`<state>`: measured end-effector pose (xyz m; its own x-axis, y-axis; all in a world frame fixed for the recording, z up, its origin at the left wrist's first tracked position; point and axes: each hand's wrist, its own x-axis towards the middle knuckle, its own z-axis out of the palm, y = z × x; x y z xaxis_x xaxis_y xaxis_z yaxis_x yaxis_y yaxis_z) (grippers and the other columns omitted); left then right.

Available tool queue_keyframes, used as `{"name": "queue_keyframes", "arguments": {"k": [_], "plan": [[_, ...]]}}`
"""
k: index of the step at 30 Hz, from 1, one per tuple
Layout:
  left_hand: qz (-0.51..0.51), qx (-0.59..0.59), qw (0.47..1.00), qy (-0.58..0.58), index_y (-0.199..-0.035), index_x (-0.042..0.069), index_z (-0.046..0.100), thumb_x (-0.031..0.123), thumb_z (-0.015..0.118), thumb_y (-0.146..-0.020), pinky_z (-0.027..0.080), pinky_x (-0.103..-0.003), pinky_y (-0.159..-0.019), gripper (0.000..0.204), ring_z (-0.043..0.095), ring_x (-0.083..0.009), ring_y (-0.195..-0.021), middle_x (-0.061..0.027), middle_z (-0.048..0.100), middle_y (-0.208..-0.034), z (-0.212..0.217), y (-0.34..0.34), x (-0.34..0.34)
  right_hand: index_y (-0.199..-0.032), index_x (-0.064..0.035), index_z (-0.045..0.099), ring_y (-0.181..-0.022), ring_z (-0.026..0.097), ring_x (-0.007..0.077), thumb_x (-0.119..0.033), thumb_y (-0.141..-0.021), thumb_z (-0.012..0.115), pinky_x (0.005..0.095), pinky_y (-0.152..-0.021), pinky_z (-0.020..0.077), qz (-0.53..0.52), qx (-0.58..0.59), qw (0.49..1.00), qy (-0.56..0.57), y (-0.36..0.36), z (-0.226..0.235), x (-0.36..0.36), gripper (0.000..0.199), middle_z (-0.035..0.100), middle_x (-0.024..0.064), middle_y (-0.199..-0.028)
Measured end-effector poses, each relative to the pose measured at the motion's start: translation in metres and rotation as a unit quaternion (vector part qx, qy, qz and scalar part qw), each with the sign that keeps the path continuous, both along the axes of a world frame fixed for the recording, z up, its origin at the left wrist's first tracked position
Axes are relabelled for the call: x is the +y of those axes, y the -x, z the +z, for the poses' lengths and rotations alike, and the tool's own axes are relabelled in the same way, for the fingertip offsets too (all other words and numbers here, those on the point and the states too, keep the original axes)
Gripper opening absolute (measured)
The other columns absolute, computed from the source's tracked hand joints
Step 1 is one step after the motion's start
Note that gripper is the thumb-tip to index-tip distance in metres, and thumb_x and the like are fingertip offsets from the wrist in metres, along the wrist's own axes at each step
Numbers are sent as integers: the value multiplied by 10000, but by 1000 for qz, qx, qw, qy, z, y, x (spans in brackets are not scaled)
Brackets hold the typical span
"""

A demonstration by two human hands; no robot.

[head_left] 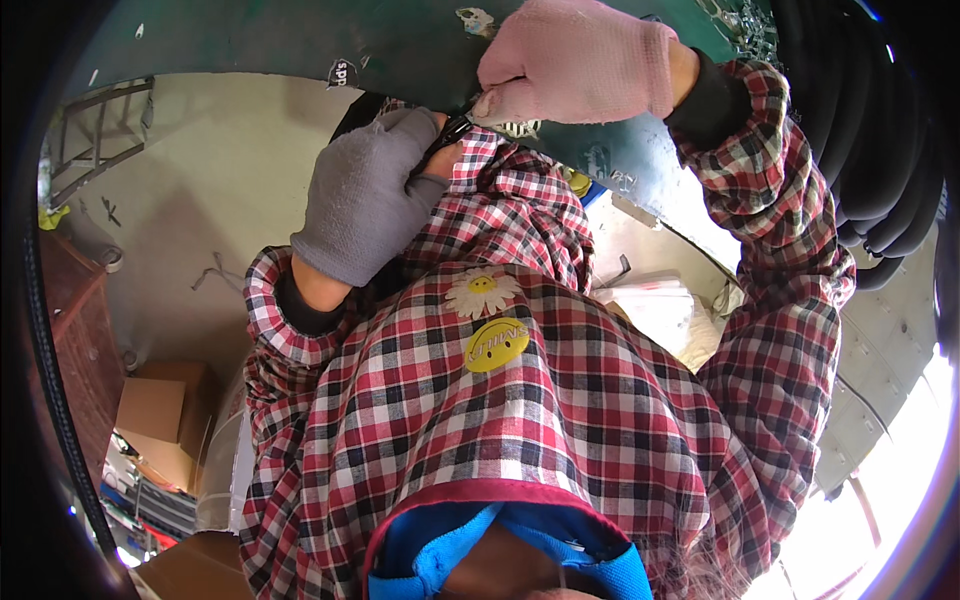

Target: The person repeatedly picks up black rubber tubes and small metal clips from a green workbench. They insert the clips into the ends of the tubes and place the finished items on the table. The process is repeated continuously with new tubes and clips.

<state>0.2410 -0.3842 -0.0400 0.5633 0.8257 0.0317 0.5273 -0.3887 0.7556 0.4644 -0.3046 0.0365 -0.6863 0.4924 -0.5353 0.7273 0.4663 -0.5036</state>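
My left hand (370, 195), in a grey glove with bare fingertips, is closed around a small shiny black piece (455, 130); its exact kind I cannot make out. Just to the right, at the edge of the dark green work surface (270, 42), my right hand (575, 65) wears a pink glove. Its thumb and fingers are pressed together close to the black piece. Whatever they pinch is too small or hidden to name. The two hands are nearly touching, and both sleeves are red, black and white checked cloth.
A thick bundle of black tubing (865, 130) hangs at the right. Torn label scraps (343, 72) stick to the green surface. On the left stand a reddish-brown cabinet (75, 340) and a cardboard box (165, 410). White plastic bags (655, 305) lie below the surface.
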Motion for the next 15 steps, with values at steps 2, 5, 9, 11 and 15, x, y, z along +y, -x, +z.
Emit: {"name": "queue_keyframes", "arguments": {"k": [2, 5, 9, 11, 15], "plan": [[3, -9, 1000, 0, -1092, 3, 678, 150, 713, -924, 496, -412, -621, 226, 653, -398, -738, -210, 659, -876, -2, 1, 0, -910, -62, 753, -864, 677, 382, -395, -908, 577, 471, -778, 538, -2, 21, 999, 42, 0, -1, 4, 377, 703, 178, -853], [6, -12, 1000, -4, -1090, 5, 680, 152, 708, -925, 498, -421, -630, 223, 654, -406, -750, -213, 659, -876, -4, 3, 1, -921, -63, 757, -893, 679, 377, -415, -908, 586, 455, -795, 538, -12, -11, 1000, -1, 4, -9, -2, 392, 710, 184, -883], [-17, -6, 1000, 3, -1082, 6, 684, 156, 708, -920, 505, -429, -659, 222, 655, -419, -792, -222, 662, -887, 4, 5, 9, -929, -68, 760, -792, 683, 304, -411, -944, 648, 390, -749, 552, -50, -32, 998, 15, 2, -11, -6, 361, 711, 111, -815], [-54, 48, 997, -24, -1069, -6, 684, 158, 701, -922, 508, -424, -675, 221, 658, -415, -815, -224, 669, -896, 1, 10, 4, -929, -58, 752, -804, 680, 308, -419, -931, 642, 401, -757, 545, -25, -44, 999, 9, -16, -8, 0, 377, 710, 116, -820], [-46, -21, 995, 90, -897, -10, 613, 271, 633, -971, 409, -339, -595, 291, 526, -208, -660, -89, 552, -728, 41, 74, -6, -919, -161, 777, -818, 690, 305, -427, -882, 655, 415, -760, 560, -198, -50, 959, -196, -94, 9, -10, 295, 727, 81, -864]]}}
